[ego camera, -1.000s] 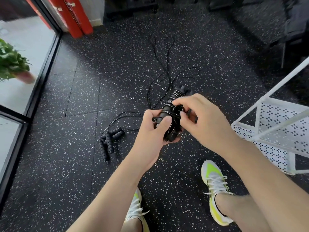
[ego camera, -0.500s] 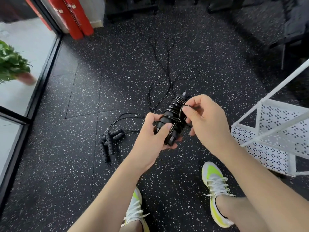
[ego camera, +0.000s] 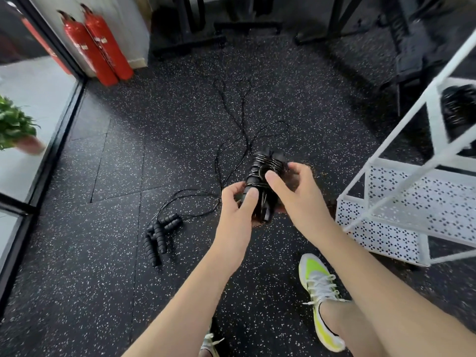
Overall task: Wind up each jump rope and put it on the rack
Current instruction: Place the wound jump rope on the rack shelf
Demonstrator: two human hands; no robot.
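Two bare hands meet over a speckled black rubber floor (ego camera: 90,292). To the right of the right hand stands a white perforated rack (ego camera: 401,202), with a dark bundle, too blurred to identify, on its upper shelf. Beyond the left hand, far to its left, two red fire extinguishers (ego camera: 98,47) lean by the wall. The left hand (ego camera: 238,210) grips the lower end of a wound jump rope (ego camera: 260,184), thumb across it. The right hand (ego camera: 293,191) pinches cord at the bundle's upper part. Left of and below the left hand, loose jump ropes (ego camera: 159,234) lie on the floor, their cords trailing away.
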